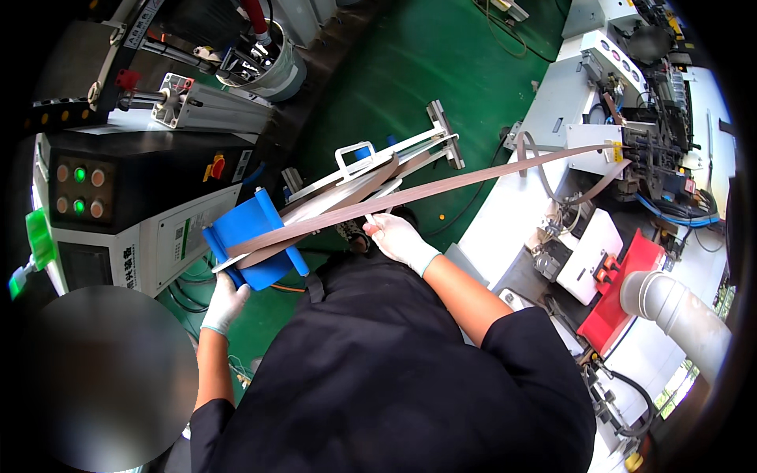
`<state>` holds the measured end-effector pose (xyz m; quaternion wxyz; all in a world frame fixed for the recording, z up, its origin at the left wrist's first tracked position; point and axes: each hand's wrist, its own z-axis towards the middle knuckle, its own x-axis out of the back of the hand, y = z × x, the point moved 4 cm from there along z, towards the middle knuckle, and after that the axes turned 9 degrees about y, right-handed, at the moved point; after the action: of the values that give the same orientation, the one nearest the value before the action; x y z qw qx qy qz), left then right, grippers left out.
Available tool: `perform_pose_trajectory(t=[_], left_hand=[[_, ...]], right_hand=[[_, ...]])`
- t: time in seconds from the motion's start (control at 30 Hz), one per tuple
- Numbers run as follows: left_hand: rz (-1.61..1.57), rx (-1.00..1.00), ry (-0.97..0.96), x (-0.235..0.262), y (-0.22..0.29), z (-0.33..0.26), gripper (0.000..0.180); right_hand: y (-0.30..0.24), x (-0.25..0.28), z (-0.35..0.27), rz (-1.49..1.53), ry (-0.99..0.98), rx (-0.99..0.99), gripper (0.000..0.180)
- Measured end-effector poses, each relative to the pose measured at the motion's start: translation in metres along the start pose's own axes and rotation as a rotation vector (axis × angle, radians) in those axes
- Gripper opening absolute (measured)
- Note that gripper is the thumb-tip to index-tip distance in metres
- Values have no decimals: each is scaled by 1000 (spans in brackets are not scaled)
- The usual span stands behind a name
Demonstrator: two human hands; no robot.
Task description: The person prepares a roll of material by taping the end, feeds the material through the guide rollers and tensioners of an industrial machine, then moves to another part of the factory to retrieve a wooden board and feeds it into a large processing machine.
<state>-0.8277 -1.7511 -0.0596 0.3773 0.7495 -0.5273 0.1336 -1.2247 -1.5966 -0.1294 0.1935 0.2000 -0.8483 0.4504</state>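
**Head view: both gloved hands on a brown strip and its blue holder**

Head camera looks down on us at a white metal rack (371,169) that slants over the green floor (441,71). Our left hand (225,303), in a white glove, is under the lower corner of the blue holder (254,240) at the rack's near end; the fingers are curled against its underside, so it seems to prop or steady the holder, though we cannot tell how firmly they close. Our right hand (400,239), also gloved, sits just under the long brown strip (441,188), with its fingers pinched lightly at the strip's lower edge, probably to keep it taut and in line.

The strip starts on the blue holder, crosses the rack at a shallow angle and runs to the right into the white machine (631,150), where it meets a small yellow-marked guide. More brown strips lie along the rack beneath it, touching it near the holder.

To the left stands a black control box (118,181) with lit green buttons and a red switch. A red part (631,288) and a grey pipe (678,311) lie lower right, well apart from both hands.
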Motion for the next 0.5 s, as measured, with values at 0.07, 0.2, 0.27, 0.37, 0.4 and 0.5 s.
perform_pose_trajectory(t=[0.07,0.2,0.27,0.37,0.4,0.5], left_hand=[[-14,16,-8,3,8,0,87],[-58,-144,10,4,-33,20,89],[-130,-135,-17,5,-28,24,89],[-158,-189,23,5,-21,26,83],[-166,-231,60,6,-23,27,82],[-88,-135,-5,13,-7,25,84]], right_hand=[[-5,2,-7,36,-32,-103,43],[-3,-15,-20,67,10,-62,44],[2,-21,-22,43,44,-17,43],[-1,-14,-34,-11,106,38,39],[-6,-8,-39,-44,77,8,39],[14,6,-54,-42,212,105,38]])
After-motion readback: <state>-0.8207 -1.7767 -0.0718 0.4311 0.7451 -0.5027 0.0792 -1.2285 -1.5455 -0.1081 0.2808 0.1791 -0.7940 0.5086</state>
